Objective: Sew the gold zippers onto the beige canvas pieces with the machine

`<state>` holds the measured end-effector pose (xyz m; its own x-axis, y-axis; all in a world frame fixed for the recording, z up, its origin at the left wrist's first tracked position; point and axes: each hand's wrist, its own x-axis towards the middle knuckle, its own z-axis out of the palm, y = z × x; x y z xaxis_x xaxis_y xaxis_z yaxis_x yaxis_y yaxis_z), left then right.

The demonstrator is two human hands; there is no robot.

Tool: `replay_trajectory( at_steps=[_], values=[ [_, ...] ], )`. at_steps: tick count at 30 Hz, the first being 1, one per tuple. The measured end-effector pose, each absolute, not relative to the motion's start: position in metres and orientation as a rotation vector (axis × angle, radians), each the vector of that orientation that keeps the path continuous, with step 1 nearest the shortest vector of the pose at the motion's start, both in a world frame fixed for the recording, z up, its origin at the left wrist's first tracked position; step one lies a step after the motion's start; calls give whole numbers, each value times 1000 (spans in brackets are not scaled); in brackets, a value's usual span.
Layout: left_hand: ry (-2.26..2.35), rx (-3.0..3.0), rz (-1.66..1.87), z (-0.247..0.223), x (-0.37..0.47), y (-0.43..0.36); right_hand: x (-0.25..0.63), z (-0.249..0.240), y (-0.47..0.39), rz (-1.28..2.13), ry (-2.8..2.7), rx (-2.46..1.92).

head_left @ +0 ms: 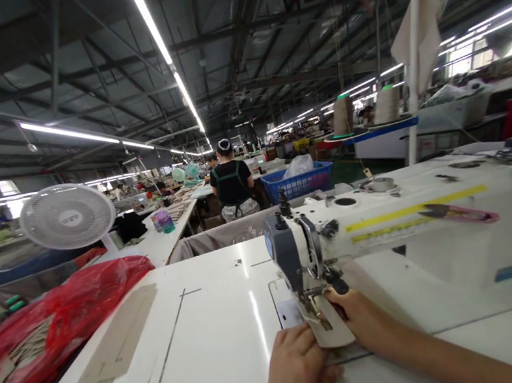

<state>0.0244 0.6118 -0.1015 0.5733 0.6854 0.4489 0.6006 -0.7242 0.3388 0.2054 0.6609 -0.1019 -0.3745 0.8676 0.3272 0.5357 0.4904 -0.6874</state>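
A white sewing machine (422, 235) stands on the white table, its dark grey head (283, 249) over the needle area. Under the presser foot (314, 303) lies a small pale fabric piece (335, 335) with a rounded near end and a slot-like mark. My left hand (298, 369) is closed at the piece's left edge, its fingers together and touching it. At the right edge, close to the foot, my right hand (357, 313) pinches the piece; some of its fingers are hidden. Pink-handled thread snips (460, 213) rest against the machine's arm.
A red plastic bag (81, 295) with cut pieces lies left. A beige pattern patch (114, 342) is on the table (205, 352). Beyond are a white fan (68, 216), a blue basket (298, 180) and a person (233, 179) facing away. Thread cones (343, 115) stand back right.
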Motion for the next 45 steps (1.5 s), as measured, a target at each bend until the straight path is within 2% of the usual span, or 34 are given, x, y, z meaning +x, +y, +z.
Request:
replay_trajectory(
  at_steps=[6, 15, 24, 35, 40, 45],
  values=[
    [998, 2795, 790, -108, 27, 620, 203, -98, 661, 539, -2077, -1248],
    [996, 2767, 723, -91, 31, 613, 193, -97, 666, 309, -2018, -1677],
    [997, 2794, 707, -89, 31, 612, 193, -95, 670, 306, -2042, -1692],
    [1018, 2790, 733, -92, 31, 611, 184, -108, 683, 278, -1842, -1935],
    [1044, 2796, 752, -89, 30, 607, 181, -103, 686, 283, -1828, -1876],
    [1280, 2764, 838, -86, 22, 598, 192, -96, 648, 258, -2016, -1549]
  ],
)
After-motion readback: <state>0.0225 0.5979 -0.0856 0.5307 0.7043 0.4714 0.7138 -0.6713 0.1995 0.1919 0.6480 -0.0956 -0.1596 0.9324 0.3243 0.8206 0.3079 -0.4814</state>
